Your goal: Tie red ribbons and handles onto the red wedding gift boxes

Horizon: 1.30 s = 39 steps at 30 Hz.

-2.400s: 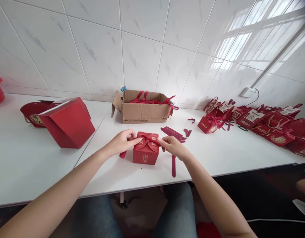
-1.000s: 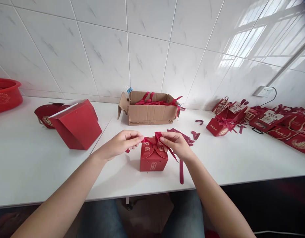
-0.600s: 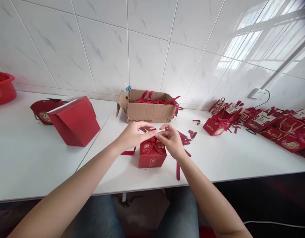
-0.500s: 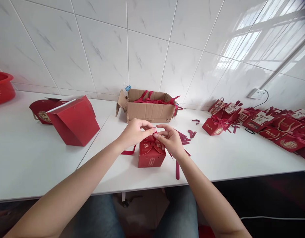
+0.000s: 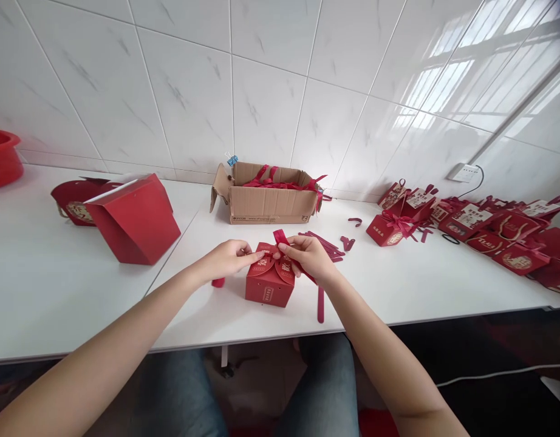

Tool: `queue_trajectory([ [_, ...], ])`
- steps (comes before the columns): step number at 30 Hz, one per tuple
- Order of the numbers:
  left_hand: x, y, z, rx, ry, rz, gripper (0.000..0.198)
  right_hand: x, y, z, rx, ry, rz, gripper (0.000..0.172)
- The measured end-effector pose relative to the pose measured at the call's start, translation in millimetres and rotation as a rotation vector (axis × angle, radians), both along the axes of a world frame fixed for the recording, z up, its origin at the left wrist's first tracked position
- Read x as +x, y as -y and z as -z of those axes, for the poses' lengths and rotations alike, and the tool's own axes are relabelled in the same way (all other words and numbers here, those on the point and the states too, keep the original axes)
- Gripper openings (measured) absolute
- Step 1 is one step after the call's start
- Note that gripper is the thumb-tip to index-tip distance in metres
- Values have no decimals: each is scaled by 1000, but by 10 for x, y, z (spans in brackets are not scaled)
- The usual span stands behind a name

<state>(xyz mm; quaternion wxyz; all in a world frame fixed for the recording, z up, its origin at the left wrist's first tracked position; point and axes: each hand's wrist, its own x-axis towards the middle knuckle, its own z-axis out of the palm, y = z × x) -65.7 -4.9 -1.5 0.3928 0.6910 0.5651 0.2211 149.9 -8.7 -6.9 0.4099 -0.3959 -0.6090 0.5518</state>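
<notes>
A small red gift box (image 5: 269, 288) with gold characters and folded petal-like flaps stands upright before me. At its top, my right hand (image 5: 310, 256) pinches a red ribbon (image 5: 280, 237), one end sticking up above the fingers. My left hand (image 5: 232, 260) is at the box's left side, fingers apart, with one fingertip against the top near the ribbon's crossing. A ribbon tail (image 5: 218, 283) lies below my left hand on the table; its link to the crossing is hidden by the hand.
A cardboard box (image 5: 273, 206) of red ribbons stands by the wall. Dark red strips (image 5: 323, 246) lie right of my work. Larger red boxes (image 5: 138, 224) stand left, near a red basin (image 5: 4, 158). Several finished-looking gift boxes (image 5: 489, 230) crowd the right, with a bowed box (image 5: 387, 229) nearer.
My hands have moved apart; the left shifted left and down from the ribbon. The right now holds a ribbon end raised above the box top. The box has turned slightly.
</notes>
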Motion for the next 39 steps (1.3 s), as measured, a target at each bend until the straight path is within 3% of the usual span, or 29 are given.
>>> queue_trajectory([
  [3, -35, 24, -260, 85, -74, 108, 38, -70, 29, -21, 16, 127, 119, 21],
  [5, 16, 11, -494, 156, -85, 252, 30, -104, 48, -49, 46, 216, 157, 16],
  [8, 212, -100, -770, 217, -168, 384, 23, -113, 81, -107, 164, 306, 104, 13],
  [10, 375, -230, -838, 216, -261, 430, 22, -102, 103, -131, 226, 344, 26, 15],
  [13, 534, -414, -759, 355, -321, 423, 21, -98, 109, -108, 241, 341, 28, 29],
  [16, 498, -445, -566, 647, -170, 103, 25, -116, 86, -39, 240, 293, 83, 35],
  [18, 387, -363, -441, 606, -73, -26, 34, -128, 72, -4, 225, 276, 89, 35],
  [21, 213, -189, -300, 301, 2, 120, 42, -140, 72, 21, 229, 281, 100, 36],
  [23, 144, -110, -230, 215, 75, 216, 37, -147, 82, 34, 234, 275, 115, 35],
  [26, 120, -81, -143, 233, 198, 182, 31, -162, 100, 71, 186, 162, 165, 26],
  [28, 132, -91, -94, 225, 266, 151, 30, -171, 111, 101, 145, 79, 204, 34],
  [30, 150, -98, -51, 205, 329, 172, 28, -175, 118, 125, 136, 45, 221, 41],
  [39, 155, -119, 77, 180, 475, 281, 28, -166, 118, 147, 145, 20, 201, 44],
])
